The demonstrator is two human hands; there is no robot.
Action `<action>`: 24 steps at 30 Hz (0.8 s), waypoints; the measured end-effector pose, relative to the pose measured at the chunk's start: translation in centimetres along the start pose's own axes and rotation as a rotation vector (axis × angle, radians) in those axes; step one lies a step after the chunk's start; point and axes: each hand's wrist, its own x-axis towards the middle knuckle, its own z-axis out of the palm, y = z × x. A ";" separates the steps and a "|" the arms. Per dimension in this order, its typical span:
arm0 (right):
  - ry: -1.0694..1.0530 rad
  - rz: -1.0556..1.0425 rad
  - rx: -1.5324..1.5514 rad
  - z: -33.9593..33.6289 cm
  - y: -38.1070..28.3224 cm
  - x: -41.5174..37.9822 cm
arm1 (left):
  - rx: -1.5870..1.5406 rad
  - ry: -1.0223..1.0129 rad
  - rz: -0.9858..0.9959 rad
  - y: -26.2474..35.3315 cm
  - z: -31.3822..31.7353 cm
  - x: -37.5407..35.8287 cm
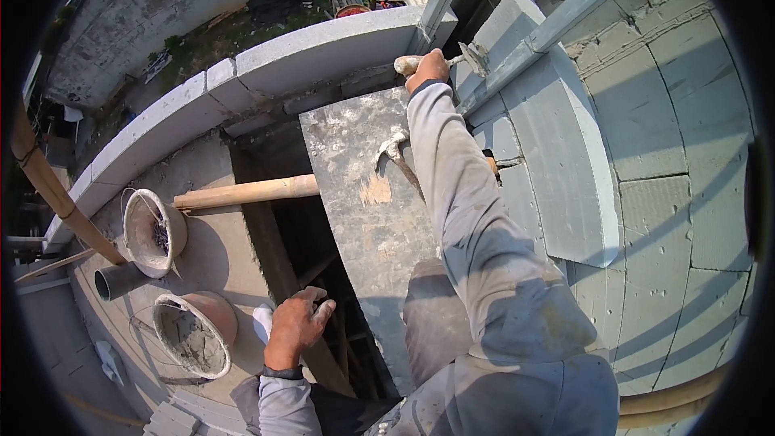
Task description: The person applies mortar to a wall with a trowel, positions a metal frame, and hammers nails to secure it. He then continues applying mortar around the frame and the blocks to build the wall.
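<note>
My right hand (428,71) is stretched far forward and closed round the handle of a trowel (474,58). The mortar-smeared blade is beside an upright metal post and close to the grey block wall. Low in the view, my left hand (297,324) is held over the edge of an opening, fingers loosely bent, thumb apart, nothing in it. A white object (262,323) shows just behind it. On the stained board (347,145) under my right arm lies a claw hammer (395,149), its handle partly hidden by the sleeve.
A bucket of mortar (194,335) and another bucket (155,234) stand left, near a grey pipe (121,281). A bamboo pole (246,194) crosses the dark opening (299,238). A large loose block (557,153) leans at the right wall; a low block wall (323,48) curves ahead.
</note>
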 end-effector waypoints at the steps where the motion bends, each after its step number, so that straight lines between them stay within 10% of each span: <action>1: 0.002 0.011 -0.031 -0.6 -0.7 -0.2 | -0.002 0.000 0.004 0.0 0.1 0.1; 11: -0.127 -0.135 -0.212 1.4 -0.6 0.4 | -0.003 0.032 0.029 0.0 0.5 0.0; 13: -0.079 0.014 0.479 12.7 6.8 8.9 | 0.003 0.032 0.027 -0.2 0.6 -0.1; 15: -0.068 -0.016 0.497 7.8 5.0 6.3 | 0.037 0.040 0.053 0.0 0.9 -0.1; 18: -0.098 0.529 1.502 3.1 1.1 2.0 | 0.034 -0.023 0.035 0.1 1.0 0.3; 24: -0.229 0.345 1.455 0.7 3.4 -4.4 | 0.131 0.019 0.187 -1.1 2.5 2.0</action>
